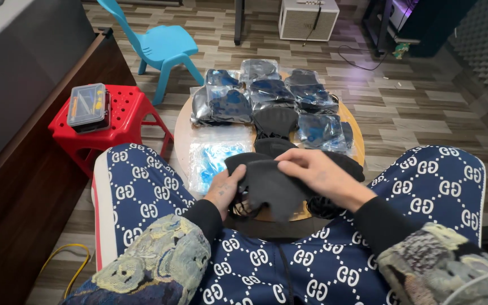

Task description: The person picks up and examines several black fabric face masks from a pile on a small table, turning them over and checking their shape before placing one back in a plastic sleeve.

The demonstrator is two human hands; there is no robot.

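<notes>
Head view, left hand [225, 191]: closed around the lower left edge of a black face mask [266, 183], thumb on top, fingers under the fabric.
Head view, right hand [317, 172]: laid over the upper right part of the same mask, fingers curled and pinching the fabric; grip looks light.
Mask position: held between both hands, just above the near edge of the round wooden table [183, 127], in front of the knees in patterned blue trousers [142, 181].
Near the hands: more loose black masks [275, 121] on the table just behind; ear loops possibly hanging under the left hand, too dark to tell surely.
Further on table: sealed clear packets with dark masks [266, 90] in rows; one packet with blue content [213, 158] lying flat beside the left hand.
Step in hand: seemingly unfolding or flattening one mask between the two hands.
Next move, as judgement: needs both edges kept even, and the loops kept free.
Around: red stool [122, 121] with small plastic case [88, 104], blue chair [162, 48].
</notes>
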